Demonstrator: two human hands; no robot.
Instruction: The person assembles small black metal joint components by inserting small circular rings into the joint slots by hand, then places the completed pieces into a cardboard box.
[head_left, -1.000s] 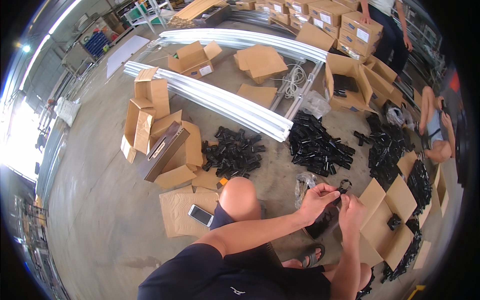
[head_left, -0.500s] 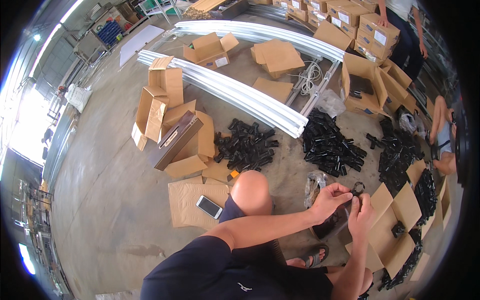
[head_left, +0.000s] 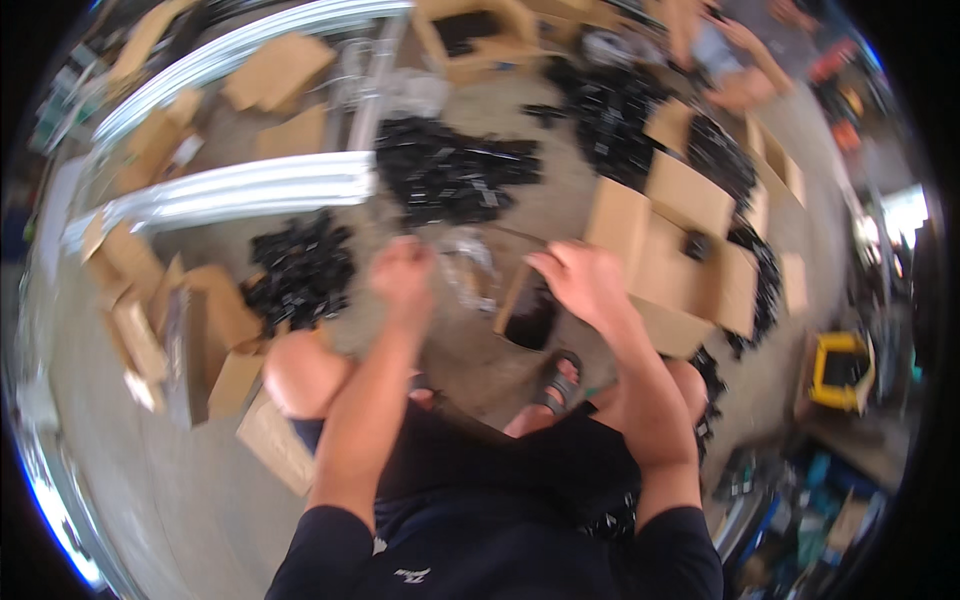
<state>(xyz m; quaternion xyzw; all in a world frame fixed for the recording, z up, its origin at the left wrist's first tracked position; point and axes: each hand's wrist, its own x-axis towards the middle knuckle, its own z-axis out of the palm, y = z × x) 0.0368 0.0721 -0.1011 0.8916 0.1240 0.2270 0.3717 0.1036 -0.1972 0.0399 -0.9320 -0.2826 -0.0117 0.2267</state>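
My left hand (head_left: 402,268) is raised over the floor in front of my left knee, smeared by motion; its fingers look curled, but I cannot tell what is in them. Farther right, my right hand (head_left: 583,282) has its fingers bent together at the upper right edge of a small box of black pieces (head_left: 530,312). Whether it touches that box, or what its fingertips hold, is hidden. A clear plastic bag (head_left: 470,268) lies between the two hands. Beyond them spreads a heap of black plastic fittings (head_left: 450,175).
An open carton (head_left: 672,262) stands right of my right hand, with one black piece inside. More black fittings (head_left: 300,268) lie at left beside empty cartons (head_left: 215,310). Silvery metal profiles (head_left: 250,190) stretch across the upper left. Another person's arm (head_left: 750,85) shows at upper right.
My view has swung to the right. My hands, earlier together on a black ring-shaped part, are now apart. The ring-shaped part is no longer visible.
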